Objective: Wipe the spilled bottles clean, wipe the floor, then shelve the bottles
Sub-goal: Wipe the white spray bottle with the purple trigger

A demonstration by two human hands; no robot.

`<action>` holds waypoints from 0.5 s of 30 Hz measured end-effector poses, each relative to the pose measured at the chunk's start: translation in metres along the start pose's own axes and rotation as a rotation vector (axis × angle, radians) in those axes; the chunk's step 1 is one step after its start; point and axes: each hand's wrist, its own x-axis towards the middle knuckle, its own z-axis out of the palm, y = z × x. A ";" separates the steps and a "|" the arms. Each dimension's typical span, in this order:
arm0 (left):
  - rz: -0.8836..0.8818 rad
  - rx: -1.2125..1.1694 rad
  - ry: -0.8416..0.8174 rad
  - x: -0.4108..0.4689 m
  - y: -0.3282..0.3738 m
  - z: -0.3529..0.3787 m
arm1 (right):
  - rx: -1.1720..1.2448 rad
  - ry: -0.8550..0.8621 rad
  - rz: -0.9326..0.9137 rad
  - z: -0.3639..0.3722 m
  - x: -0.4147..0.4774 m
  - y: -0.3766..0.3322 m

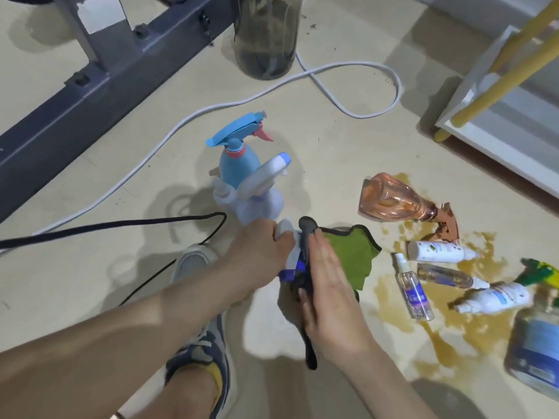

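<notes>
A white-and-blue bottle [291,257] is held low over the floor [317,146], between the two hands and just beyond a shoe [193,261]. Only a white end near the left knuckles and a blue and purple patch lower down can be seen. The rest is covered by the hands and by a green cloth [354,255] with a dark edge. Its long axis is laid roughly away from the person; which end carries the cap cannot be told. It is gripped by the curled fingers of the left hand [260,261]. The cloth is pressed against it by the right hand [329,293], fingers straight and together. To the right, other bottles [435,251] are seen lying in a brown spill [472,325].
</notes>
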 end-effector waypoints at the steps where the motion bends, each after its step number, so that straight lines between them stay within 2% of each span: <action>1: 0.012 0.028 -0.011 -0.003 0.000 0.002 | -0.151 -0.004 0.015 -0.002 0.004 0.008; 4: 0.083 0.087 -0.041 -0.010 -0.004 0.010 | -0.421 0.046 0.017 -0.014 0.036 0.024; 7: 0.104 0.113 -0.020 -0.011 -0.004 0.011 | -0.557 -0.060 0.011 -0.026 0.062 0.024; 9: 0.140 0.152 -0.028 -0.014 0.000 0.011 | -0.419 -0.265 0.032 -0.047 0.076 0.021; 11: 0.201 0.213 -0.052 -0.019 0.004 0.012 | -0.204 -0.659 0.162 -0.074 0.092 0.010; 12: 0.233 0.249 -0.057 -0.023 0.006 0.012 | -0.191 -0.792 0.189 -0.081 0.097 0.007; 13: 0.260 0.279 -0.053 -0.024 0.007 0.012 | -0.239 -0.812 0.164 -0.082 0.097 0.005; 14: 0.282 0.299 -0.047 -0.025 0.007 0.011 | -0.328 -0.720 0.114 -0.076 0.093 0.006; 15: 0.298 0.313 -0.043 -0.024 0.007 0.010 | -0.367 -0.510 0.030 -0.060 0.084 0.009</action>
